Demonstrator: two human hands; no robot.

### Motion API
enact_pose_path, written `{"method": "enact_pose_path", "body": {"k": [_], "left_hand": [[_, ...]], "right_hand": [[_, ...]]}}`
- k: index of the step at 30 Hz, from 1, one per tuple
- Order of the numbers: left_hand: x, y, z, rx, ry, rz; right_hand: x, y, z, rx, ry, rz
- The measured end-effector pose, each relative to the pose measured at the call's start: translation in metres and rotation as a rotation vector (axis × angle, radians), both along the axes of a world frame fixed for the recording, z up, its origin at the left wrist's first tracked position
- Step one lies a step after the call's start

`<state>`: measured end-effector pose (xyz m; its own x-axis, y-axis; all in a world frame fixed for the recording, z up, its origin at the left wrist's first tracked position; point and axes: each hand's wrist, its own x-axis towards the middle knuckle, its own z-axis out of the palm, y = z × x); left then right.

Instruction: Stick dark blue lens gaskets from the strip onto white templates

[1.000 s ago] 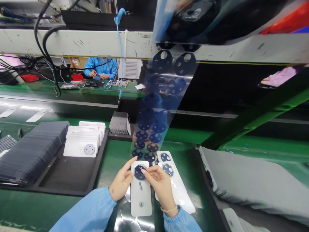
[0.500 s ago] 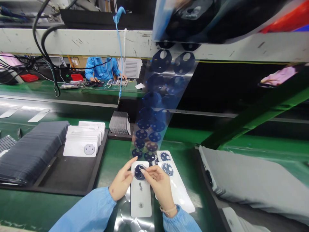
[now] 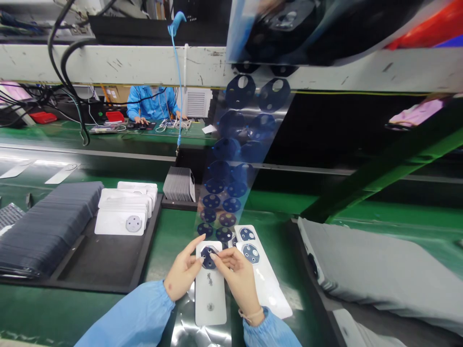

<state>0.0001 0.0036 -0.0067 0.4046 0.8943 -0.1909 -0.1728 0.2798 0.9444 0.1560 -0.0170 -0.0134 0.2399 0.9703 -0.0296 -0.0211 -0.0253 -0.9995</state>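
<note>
The left hand's (image 3: 183, 271) thumb has crept inward: at the first frame it sat by the edge of the white panel (image 3: 211, 301), and now its tip rests on the dark sticker (image 3: 209, 260) at the panel's upper end. Its forefinger stretches apart from the thumb, near the top corner; whether the curled fingers grip the panel cannot be told. The right hand (image 3: 240, 277) stays put, thumb and forefinger closed on the sticker's right edge, their exact contact partly covered. Across the bench, a co-worker's (image 3: 152, 103) hands have moved apart. The right hand hides part of the spare panels (image 3: 269, 289) beside it, and both blue sleeves (image 3: 126, 315) run out of view below
</note>
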Motion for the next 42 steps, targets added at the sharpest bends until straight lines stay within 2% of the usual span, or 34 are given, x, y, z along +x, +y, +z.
{"method": "enact_pose_path", "body": {"k": [11, 17, 20, 22, 24, 26, 30, 34, 37, 42], "left_hand": [[0.003, 0.001, 0.002, -0.074, 0.015, 0.08], [0.004, 0.001, 0.002, -0.06, -0.028, 0.141], [0.003, 0.002, 0.004, -0.045, -0.026, 0.17], [0.001, 0.004, 0.005, -0.042, -0.017, 0.206], [-0.001, 0.007, 0.005, -0.034, -0.028, 0.252], [-0.002, 0.008, 0.006, -0.027, -0.054, 0.285], [0.002, 0.004, 0.008, -0.051, -0.076, 0.256], [0.005, 0.0, 0.01, -0.061, -0.071, 0.254], [0.005, 0.002, 0.007, -0.057, -0.063, 0.281], [0.002, 0.004, 0.002, -0.076, -0.041, 0.295]], "right_hand": [[-0.005, -0.005, 0.002, 0.076, -0.14, -0.014], [-0.005, -0.009, -0.001, 0.375, -0.462, -0.022], [0.001, -0.008, -0.004, 0.504, -0.67, -0.147], [0.006, -0.006, -0.004, 0.535, -0.726, -0.231], [0.008, -0.004, -0.005, 0.534, -0.703, -0.241], [0.006, -0.004, -0.005, 0.516, -0.669, -0.191], [-0.003, -0.007, -0.006, 0.389, -0.593, -0.086], [-0.007, -0.008, -0.004, 0.179, -0.336, 0.101], [-0.006, -0.008, -0.003, 0.093, -0.15, 0.219], [-0.006, -0.007, -0.006, 0.062, -0.049, 0.22]]}}
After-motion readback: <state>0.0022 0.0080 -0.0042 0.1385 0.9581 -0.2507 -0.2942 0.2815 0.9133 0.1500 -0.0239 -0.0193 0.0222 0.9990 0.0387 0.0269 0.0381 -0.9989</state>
